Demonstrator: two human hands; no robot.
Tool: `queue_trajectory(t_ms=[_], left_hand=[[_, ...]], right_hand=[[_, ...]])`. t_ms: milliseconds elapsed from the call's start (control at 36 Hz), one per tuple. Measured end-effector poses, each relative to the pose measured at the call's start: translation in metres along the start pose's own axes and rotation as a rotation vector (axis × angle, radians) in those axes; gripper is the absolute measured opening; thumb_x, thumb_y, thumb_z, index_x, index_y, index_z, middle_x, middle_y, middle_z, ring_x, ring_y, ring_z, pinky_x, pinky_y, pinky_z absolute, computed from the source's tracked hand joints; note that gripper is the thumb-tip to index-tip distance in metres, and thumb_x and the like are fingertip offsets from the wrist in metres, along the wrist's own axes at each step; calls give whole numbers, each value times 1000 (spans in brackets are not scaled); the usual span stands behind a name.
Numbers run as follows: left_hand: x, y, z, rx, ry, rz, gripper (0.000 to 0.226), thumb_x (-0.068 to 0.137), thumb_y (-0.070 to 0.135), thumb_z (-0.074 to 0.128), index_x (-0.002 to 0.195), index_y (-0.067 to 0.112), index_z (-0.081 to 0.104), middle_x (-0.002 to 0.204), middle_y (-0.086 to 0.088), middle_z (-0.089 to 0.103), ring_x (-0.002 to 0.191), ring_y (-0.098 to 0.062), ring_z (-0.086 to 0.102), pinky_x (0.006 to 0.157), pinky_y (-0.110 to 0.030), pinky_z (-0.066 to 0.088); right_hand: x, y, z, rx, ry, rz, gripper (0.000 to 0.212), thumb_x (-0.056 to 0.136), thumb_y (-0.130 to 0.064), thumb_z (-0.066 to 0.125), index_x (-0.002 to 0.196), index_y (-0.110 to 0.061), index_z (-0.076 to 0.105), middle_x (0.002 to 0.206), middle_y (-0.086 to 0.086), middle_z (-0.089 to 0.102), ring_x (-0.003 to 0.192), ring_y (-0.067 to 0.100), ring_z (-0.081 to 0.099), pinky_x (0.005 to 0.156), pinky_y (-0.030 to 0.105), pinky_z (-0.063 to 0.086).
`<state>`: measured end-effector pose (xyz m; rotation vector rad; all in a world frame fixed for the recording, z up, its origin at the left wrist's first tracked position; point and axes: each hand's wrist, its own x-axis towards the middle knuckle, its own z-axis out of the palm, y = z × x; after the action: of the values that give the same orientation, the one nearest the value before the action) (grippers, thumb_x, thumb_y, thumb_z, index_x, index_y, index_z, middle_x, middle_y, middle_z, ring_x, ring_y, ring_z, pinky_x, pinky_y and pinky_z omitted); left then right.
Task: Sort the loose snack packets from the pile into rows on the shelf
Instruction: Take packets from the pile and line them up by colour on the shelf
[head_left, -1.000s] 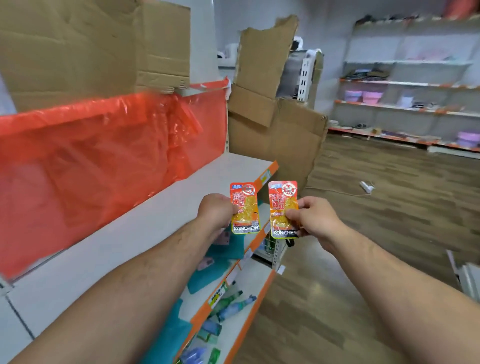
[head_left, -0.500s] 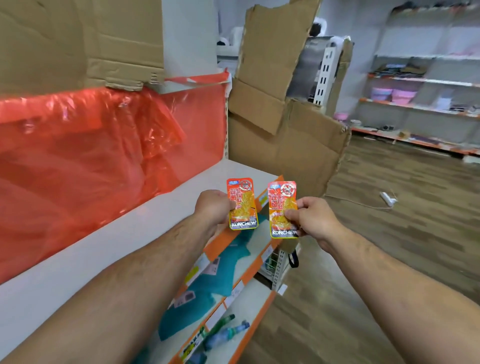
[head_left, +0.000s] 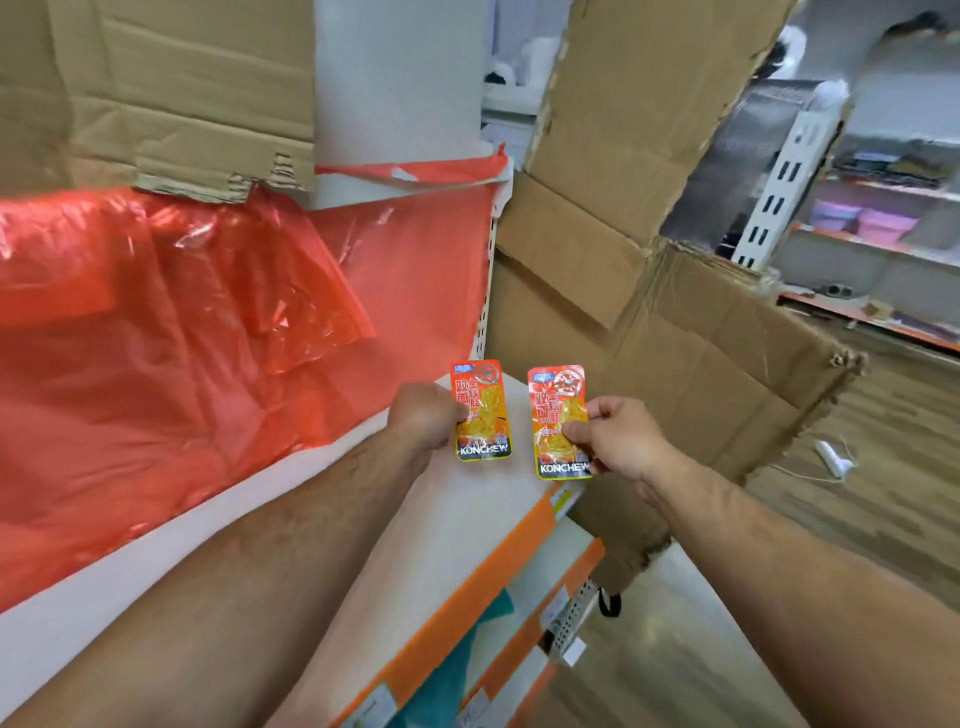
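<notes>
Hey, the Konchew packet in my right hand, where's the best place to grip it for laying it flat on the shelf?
Pinch the right Konchew packet by its right long edge, from the right, as the right hand does. It is thin, flat and upright, so a thumb-front, fingers-behind pinch suits, leaving its bottom free to meet the white shelf.
</notes>
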<state>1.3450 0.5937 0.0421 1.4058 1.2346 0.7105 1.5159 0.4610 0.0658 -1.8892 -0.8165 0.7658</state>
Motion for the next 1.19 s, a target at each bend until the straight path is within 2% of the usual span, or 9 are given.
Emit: queue_trajectory(t_ms=[167, 361, 500, 639, 750, 833, 972, 1139, 1194], left_hand=[[30, -10, -9, -70, 90, -53, 30, 83, -6, 62, 67, 13, 47, 70, -9, 49, 58, -21, 46, 54, -26, 36], [35, -33, -29, -53, 264, -132, 32, 81, -6, 64, 61, 13, 47, 57, -6, 45, 46, -17, 39, 46, -21, 30], [23, -47, -47, -36, 413, -205, 31, 78, 1, 68, 57, 16, 50, 51, -4, 47, 43, -18, 41, 48, -23, 29], [3, -65, -61, -84, 566, -271, 33, 77, 3, 69, 57, 18, 46, 56, -7, 47, 52, -22, 43, 57, -30, 36], [-20, -79, -72, -74, 650, -336, 12, 75, 7, 71, 71, 13, 61, 66, -12, 59, 59, -25, 53, 65, -35, 47], [-37, -87, -83, -94, 696, -352, 14, 79, 4, 70, 71, 11, 61, 73, -13, 63, 66, -26, 58, 70, -37, 53], [-61, -101, -106, -87, 768, -369, 23, 79, 1, 71, 64, 12, 57, 75, -15, 63, 71, -29, 64, 80, -52, 58], [-81, -114, -136, -42, 775, -403, 18, 79, 2, 72, 68, 9, 59, 76, -17, 64, 69, -30, 64, 78, -49, 57], [-86, -119, -149, -14, 779, -415, 17, 78, 3, 72, 68, 9, 60, 77, -17, 66, 69, -30, 65, 77, -49, 58]], right_hand=[[57, -7, 25, -16, -102, -3, 19, 88, -6, 71, 76, -11, 57, 62, 7, 61, 40, 14, 47, 35, 22, 37], [103, -10, 68, -104, -331, -67, 18, 87, -7, 71, 76, -16, 61, 70, 3, 66, 60, 21, 55, 44, 24, 44], [114, -17, 100, -159, -510, -119, 18, 86, -6, 71, 74, -15, 61, 65, 1, 64, 51, 15, 56, 43, 24, 43], [112, -22, 127, -188, -688, -200, 17, 87, -4, 68, 74, -15, 64, 68, 5, 61, 47, 14, 50, 46, 27, 41], [101, -24, 145, -219, -803, -249, 20, 88, -5, 67, 73, -17, 65, 65, 0, 62, 40, 7, 49, 41, 20, 41], [92, -25, 160, -229, -878, -256, 17, 89, -5, 67, 75, -15, 65, 65, 0, 61, 38, 5, 49, 39, 19, 40], [70, -25, 186, -245, -961, -282, 17, 88, -5, 67, 77, -17, 67, 67, -2, 64, 46, 8, 52, 43, 24, 43], [43, -29, 213, -264, -989, -309, 15, 88, -5, 66, 80, -18, 69, 82, 4, 70, 45, 10, 50, 40, 22, 41], [35, -31, 224, -278, -975, -307, 17, 88, -6, 67, 75, -17, 67, 78, 5, 69, 40, 10, 49, 41, 24, 41]])
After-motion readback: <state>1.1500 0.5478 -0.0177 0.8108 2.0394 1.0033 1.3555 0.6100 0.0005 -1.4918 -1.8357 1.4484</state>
